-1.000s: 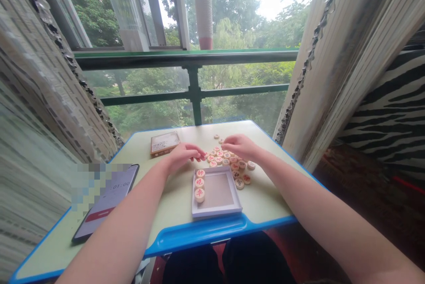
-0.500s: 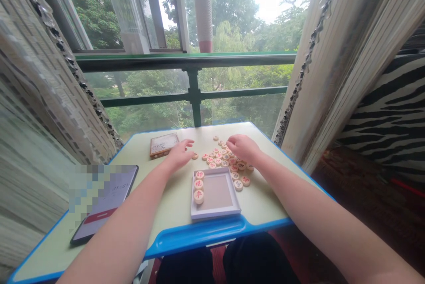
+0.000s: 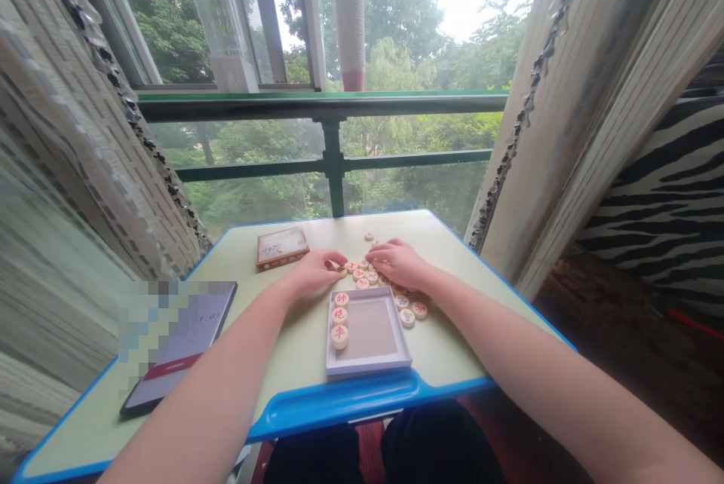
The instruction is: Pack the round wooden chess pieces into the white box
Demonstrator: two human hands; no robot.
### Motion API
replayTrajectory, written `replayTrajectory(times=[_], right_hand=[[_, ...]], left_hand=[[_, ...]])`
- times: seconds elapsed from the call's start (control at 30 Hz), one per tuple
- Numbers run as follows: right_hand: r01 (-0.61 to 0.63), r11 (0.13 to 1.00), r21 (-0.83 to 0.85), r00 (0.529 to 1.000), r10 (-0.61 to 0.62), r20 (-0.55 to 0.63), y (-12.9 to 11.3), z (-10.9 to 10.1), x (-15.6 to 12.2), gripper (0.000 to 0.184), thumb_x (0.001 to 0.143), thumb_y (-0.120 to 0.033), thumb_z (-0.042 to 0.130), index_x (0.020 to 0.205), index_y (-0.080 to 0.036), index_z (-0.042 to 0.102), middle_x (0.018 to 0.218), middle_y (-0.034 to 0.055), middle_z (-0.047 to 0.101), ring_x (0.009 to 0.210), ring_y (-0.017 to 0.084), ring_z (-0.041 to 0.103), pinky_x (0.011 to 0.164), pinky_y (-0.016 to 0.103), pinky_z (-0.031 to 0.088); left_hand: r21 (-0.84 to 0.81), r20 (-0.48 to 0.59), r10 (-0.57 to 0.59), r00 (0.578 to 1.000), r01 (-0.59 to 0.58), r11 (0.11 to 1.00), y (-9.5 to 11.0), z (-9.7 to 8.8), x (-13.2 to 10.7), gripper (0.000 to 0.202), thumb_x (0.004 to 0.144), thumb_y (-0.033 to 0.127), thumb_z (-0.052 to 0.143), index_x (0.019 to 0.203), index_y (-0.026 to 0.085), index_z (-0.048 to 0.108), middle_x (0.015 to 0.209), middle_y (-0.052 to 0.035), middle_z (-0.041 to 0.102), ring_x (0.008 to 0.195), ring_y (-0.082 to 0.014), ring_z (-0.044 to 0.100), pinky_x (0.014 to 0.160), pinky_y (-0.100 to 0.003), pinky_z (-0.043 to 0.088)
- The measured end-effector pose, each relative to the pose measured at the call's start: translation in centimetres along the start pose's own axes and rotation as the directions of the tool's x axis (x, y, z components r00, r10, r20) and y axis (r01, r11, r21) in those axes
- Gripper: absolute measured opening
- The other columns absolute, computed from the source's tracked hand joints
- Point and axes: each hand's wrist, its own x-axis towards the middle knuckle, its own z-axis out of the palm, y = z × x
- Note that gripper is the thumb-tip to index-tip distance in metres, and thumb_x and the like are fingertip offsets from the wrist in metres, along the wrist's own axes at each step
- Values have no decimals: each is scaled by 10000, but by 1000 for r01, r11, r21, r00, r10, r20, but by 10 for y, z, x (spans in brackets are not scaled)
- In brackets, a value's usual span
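Round wooden Chinese chess pieces with red or dark characters lie in a loose heap on the table. My left hand [image 3: 315,273] is at the heap's left edge, thumb and fingers curled round one piece [image 3: 342,271] on the tabletop. Over the heap, my right hand [image 3: 400,262] is palm down with its fingers spread, its fingertips among the pieces and hiding several. A shallow white box [image 3: 369,371] stands in front of the heap. Along its left side, three red-marked pieces [image 3: 339,316] form a column.
A brown-edged box lid [image 3: 283,246] lies at the table's back left. The phone or tablet [image 3: 186,341], partly pixelated, rests beside my left forearm. A blue tray groove [image 3: 339,401] runs along the front edge. Beyond the table is a green railing [image 3: 333,161]; curtains hang on both sides.
My left hand has moved right and down to the piece, which has shifted slightly right. My right hand has moved left and lowered, its fingers spreading over the heap.
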Motion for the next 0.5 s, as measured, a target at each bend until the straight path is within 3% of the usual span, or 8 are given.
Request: replayTrajectory(times=[0.17, 0.33, 0.5], right_hand=[[-45, 999, -27, 999, 45, -5, -1, 3, 2, 250, 831, -249, 451, 904, -216, 687, 1005, 22, 671, 964, 201, 491, 897, 324, 333], [-89, 996, -29, 996, 88, -18, 2, 6, 3, 317, 825, -298, 478, 1101, -244, 624, 1056, 18, 661, 987, 224, 477, 892, 340, 335], [-93, 995, -37, 996, 93, -1, 5, 9, 7, 244, 828, -292, 476, 946, -238, 682, 1001, 20, 676, 947, 214, 489, 890, 342, 323]], left_hand=[[-22, 6, -12, 1000, 12, 1000, 2, -1, -1, 381, 618, 192, 541, 978, 164, 659, 839, -45, 647, 736, -159, 564, 694, -262, 430], [-6, 3, -12, 1000, 12, 1000, 6, -1, -2, 358, 617, 191, 528, 943, 171, 673, 800, -28, 642, 705, -146, 556, 659, -245, 426], [14, 2, -24, 1000, 24, 1000, 5, 0, -2, 336, 626, 218, 541, 928, 180, 684, 717, -15, 626, 659, -142, 551, 630, -243, 416]])
